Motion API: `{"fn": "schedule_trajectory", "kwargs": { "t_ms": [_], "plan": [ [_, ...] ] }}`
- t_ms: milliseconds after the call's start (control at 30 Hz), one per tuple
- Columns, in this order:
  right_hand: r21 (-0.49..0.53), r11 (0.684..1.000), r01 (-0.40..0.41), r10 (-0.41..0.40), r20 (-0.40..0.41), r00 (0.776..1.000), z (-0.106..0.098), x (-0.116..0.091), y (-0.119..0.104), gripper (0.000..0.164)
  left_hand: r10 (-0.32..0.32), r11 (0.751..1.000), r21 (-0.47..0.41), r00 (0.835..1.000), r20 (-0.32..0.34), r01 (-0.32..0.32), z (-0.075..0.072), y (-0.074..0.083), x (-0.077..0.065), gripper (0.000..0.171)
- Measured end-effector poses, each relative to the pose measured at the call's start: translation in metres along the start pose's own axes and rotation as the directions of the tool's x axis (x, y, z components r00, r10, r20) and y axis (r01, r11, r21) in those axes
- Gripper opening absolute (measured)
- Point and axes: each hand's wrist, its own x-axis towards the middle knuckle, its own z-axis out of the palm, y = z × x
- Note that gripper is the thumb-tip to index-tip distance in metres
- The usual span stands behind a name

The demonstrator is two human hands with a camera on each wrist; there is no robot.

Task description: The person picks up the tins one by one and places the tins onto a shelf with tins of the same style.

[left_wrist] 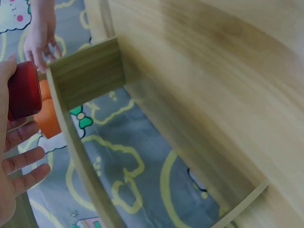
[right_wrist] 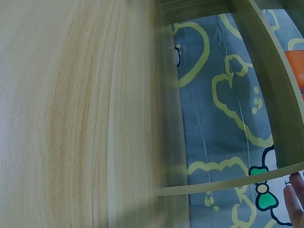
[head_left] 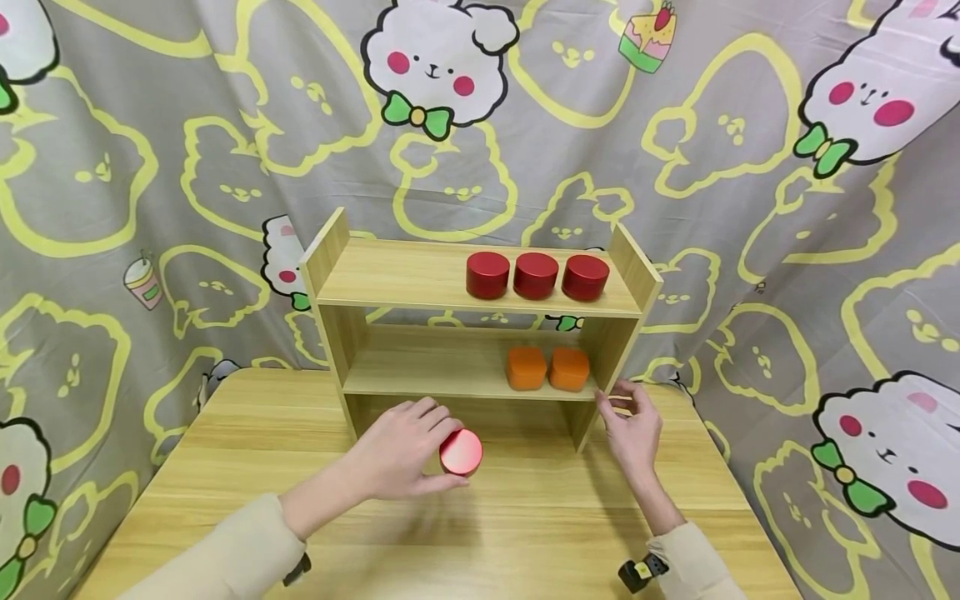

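In the head view my left hand (head_left: 408, 450) grips a red round tin (head_left: 461, 452) between thumb and fingers, in front of a small wooden shelf (head_left: 480, 305). The left wrist view shows the red tin (left_wrist: 24, 90) from its side, pinched near the thumb, with the other fingers spread below. My right hand (head_left: 633, 425) is at the shelf's right side panel, fingertips right at its front edge, fingers loosely bent. In the right wrist view only a few fingers (right_wrist: 295, 197) show beside that panel.
Three red tins (head_left: 536, 277) stand in a row on the top board, toward the right. Two orange rounded-square tins (head_left: 527, 368) sit on the middle board, also on the right. The shelf stands on a wooden table (head_left: 525, 533), with a patterned curtain (head_left: 465, 183) behind.
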Motion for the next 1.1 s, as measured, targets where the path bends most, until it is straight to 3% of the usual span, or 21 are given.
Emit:
{"fn": "schedule_trajectory", "kwargs": {
  "t_ms": [400,700,1100],
  "plan": [
    [0.008,1.000,0.003,-0.003,0.006,1.000,-0.002,-0.003,-0.009,0.020,-0.005,1.000,0.003,1.000,-0.002,0.005,-0.025,-0.014,0.013,0.065],
    [0.007,1.000,0.022,-0.022,0.004,1.000,-0.003,-0.004,-0.014,0.019,0.009,1.000,0.022,0.999,-0.053,-0.008,-0.042,-0.024,0.023,0.065],
    [0.006,0.999,0.031,-0.031,0.004,1.000,-0.003,-0.004,-0.015,0.019,-0.047,0.999,0.004,0.988,-0.145,0.048,-0.063,-0.036,0.031,0.068]
  ]
}}
